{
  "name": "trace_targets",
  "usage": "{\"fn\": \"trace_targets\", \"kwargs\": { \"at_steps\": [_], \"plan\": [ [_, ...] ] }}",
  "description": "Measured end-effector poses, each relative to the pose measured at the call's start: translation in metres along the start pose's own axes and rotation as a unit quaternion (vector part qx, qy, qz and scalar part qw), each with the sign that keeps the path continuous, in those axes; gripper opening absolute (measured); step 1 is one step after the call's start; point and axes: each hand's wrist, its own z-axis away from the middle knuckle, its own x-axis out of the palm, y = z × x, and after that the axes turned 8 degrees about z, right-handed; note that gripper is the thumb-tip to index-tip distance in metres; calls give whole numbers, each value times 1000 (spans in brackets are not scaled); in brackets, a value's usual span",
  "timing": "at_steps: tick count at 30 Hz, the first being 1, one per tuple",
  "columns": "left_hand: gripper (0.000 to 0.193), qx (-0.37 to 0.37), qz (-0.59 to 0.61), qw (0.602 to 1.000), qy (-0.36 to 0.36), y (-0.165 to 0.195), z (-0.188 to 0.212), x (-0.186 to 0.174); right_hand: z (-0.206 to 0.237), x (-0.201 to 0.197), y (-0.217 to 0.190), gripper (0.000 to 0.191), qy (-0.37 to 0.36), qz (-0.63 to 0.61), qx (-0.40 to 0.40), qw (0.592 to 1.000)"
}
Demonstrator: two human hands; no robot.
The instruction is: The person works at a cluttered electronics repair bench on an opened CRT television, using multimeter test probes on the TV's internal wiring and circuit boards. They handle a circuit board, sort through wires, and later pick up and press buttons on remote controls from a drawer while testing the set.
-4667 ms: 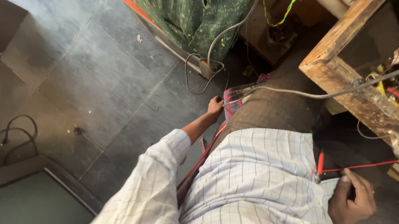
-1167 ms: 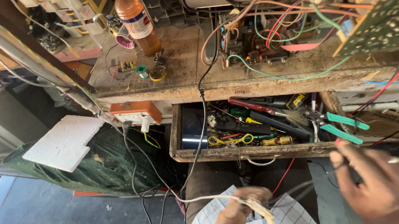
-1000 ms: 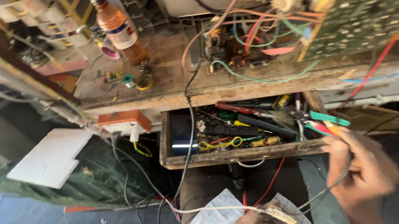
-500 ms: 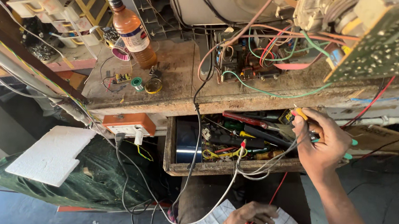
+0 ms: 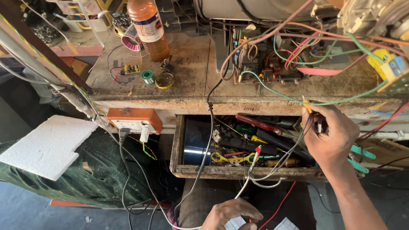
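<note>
Probe leads (image 5: 276, 168), thin grey and white wires, sag in a loop between both hands across the front edge of the open wooden drawer (image 5: 238, 173). Right hand (image 5: 329, 135) is up at the workbench's front edge, fingers curled around a yellow-tipped probe (image 5: 306, 105) whose long axis points up toward the circuit board (image 5: 272, 62). Left hand (image 5: 229, 221) sits lower, near the lap, fingers pinched on the lead's other end.

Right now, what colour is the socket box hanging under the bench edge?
The socket box is orange with a white face, seen in the head view.
</note>
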Motion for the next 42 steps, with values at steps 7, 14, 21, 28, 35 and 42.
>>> {"fn": "trace_targets", "kwargs": {
  "at_steps": [7,14,21,28,35,42],
  "plan": [
    [16,-27,-3,999,-17,-2,-1,-11,-14,12,-3,20,21,55,-133,989],
    [14,-19,-13,1000,21,2,-5,-25,-24,22,-3,26,11,71,-123,990],
    [12,-40,-7,999,36,-13,-4,-24,-33,33,-5,30,13,69,-145,987],
    [13,-23,20,999,31,-28,-3,-19,-35,33,-8,32,8,77,-140,987],
    [9,-13,-1,999,35,-36,-3,-16,-36,31,-10,31,11,79,-125,989],
    [15,50,28,997,48,-46,-6,-10,-37,34,-12,29,14,81,-109,991]
  ]
}}
